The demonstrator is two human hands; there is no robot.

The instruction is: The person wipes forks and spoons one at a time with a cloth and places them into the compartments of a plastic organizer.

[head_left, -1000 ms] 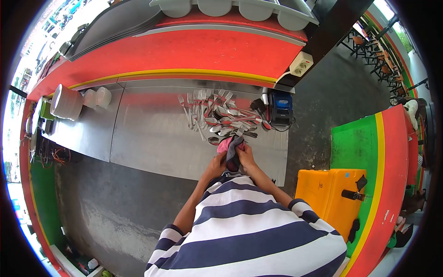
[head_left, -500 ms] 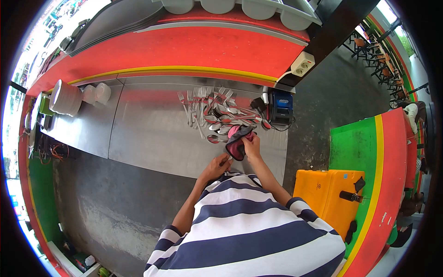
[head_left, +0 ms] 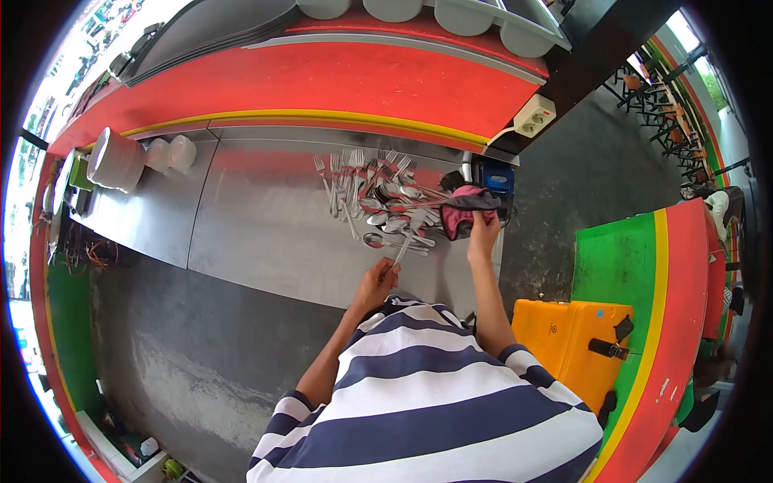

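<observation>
My left hand is closed on the lower end of a piece of cutlery that points up toward the pile; whether it is a fork or a spoon is hard to tell. Held up to the right, a pink and dark grey cloth hangs from my right hand, above the pile's right edge. Forks and spoons lie heaped on the steel counter, forks mostly at the left. One spoon rests at the near edge of the heap.
A blue and black device stands at the counter's right end, below a power socket. Stacked plates and white bowls are at the far left. An orange case stands right of me, beside the green and red partition.
My right hand and the cloth have moved up and right, away from my left hand. The cutlery piece in my left hand now shows clearly. The camera view has shifted slightly.
</observation>
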